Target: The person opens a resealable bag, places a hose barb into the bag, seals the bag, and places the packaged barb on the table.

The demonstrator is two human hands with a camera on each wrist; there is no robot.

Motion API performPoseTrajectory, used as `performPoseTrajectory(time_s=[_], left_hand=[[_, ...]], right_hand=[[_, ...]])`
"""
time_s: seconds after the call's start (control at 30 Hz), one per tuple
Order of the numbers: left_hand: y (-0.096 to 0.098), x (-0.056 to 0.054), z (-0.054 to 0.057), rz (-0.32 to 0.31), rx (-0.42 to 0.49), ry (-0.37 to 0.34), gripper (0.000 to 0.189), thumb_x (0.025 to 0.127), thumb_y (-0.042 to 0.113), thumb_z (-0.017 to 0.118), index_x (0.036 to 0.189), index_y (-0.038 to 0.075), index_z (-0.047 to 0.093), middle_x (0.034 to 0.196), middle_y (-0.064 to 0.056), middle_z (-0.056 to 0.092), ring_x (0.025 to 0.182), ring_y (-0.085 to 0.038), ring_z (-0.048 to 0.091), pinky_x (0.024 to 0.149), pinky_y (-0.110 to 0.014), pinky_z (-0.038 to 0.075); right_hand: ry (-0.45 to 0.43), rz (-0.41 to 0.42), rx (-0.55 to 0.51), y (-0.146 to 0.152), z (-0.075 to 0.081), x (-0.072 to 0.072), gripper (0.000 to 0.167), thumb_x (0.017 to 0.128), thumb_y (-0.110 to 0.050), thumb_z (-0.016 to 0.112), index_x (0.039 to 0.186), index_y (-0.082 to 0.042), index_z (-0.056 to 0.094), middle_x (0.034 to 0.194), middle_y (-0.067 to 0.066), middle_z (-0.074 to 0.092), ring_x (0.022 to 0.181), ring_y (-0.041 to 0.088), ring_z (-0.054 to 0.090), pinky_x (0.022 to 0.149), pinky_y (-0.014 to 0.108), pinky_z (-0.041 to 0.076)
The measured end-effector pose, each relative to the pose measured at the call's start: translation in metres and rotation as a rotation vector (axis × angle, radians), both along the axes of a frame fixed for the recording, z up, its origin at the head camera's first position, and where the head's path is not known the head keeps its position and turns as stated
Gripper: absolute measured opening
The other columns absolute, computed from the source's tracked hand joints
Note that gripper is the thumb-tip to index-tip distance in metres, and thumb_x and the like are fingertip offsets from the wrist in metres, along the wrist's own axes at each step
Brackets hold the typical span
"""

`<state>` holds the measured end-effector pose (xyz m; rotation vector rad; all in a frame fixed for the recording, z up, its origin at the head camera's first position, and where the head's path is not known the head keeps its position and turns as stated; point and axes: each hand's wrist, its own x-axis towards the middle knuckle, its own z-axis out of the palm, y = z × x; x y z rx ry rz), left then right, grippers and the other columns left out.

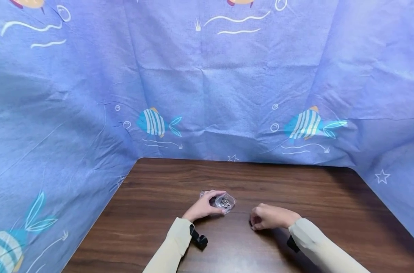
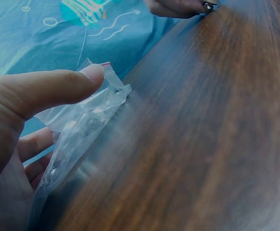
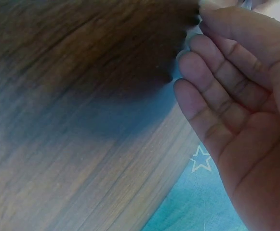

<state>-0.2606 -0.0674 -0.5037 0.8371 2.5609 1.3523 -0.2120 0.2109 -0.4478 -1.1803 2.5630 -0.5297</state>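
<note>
My left hand holds a clear plastic zip bag on the table, thumb on the near side and fingers on the far side. Small shiny metal pieces lie inside the bag; their exact kind is too small to tell. In the left wrist view the bag shows a red strip by its top edge, under the thumb. To the right of the bag, my right hand is low over the table, thumb and index finger pinching a tiny shiny metal piece. Its other fingers are bent.
The dark wood-grain table has its far edge against a blue fish-print cloth, which also hangs along the left and right sides. A black strap with a small device is on the left wrist, and another black device on the right.
</note>
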Motion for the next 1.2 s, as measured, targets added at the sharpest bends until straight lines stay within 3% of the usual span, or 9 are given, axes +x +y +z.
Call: performPoseTrajectory(time_s=[0.2, 0.53, 1.2], left_hand=[[0.000, 0.000, -0.001, 0.009, -0.015, -0.023, 0.065, 0.075, 0.035, 0.081, 0.135, 0.030, 0.055, 0.132, 0.001, 0.056, 0.116, -0.017, 0.048, 0.100, -0.036, 0.039], [0.000, 0.000, 0.001, -0.004, -0.011, -0.019, 0.065, 0.077, 0.035, 0.081, 0.135, 0.028, 0.055, 0.132, -0.001, 0.056, 0.117, -0.018, 0.049, 0.100, -0.036, 0.040], [-0.001, -0.001, -0.003, -0.009, 0.019, -0.025, 0.066, 0.075, 0.032, 0.082, 0.135, 0.025, 0.055, 0.131, -0.002, 0.056, 0.116, -0.018, 0.050, 0.101, -0.036, 0.039]], right_hand=[[0.041, 0.007, 0.028, -0.002, 0.000, -0.001, 0.007, 0.083, -0.012, 0.072, 0.078, -0.015, 0.068, 0.072, -0.015, 0.060, 0.063, -0.007, 0.049, 0.059, 0.014, 0.046], [0.078, 0.018, 0.025, -0.007, 0.003, -0.005, 0.010, 0.084, -0.010, 0.070, 0.076, -0.015, 0.068, 0.070, -0.015, 0.059, 0.061, -0.007, 0.047, 0.056, 0.013, 0.044], [0.185, 0.029, -0.021, -0.030, 0.026, -0.034, 0.006, 0.085, -0.011, 0.070, 0.080, -0.012, 0.071, 0.075, -0.009, 0.064, 0.067, -0.004, 0.053, 0.061, 0.016, 0.047]])
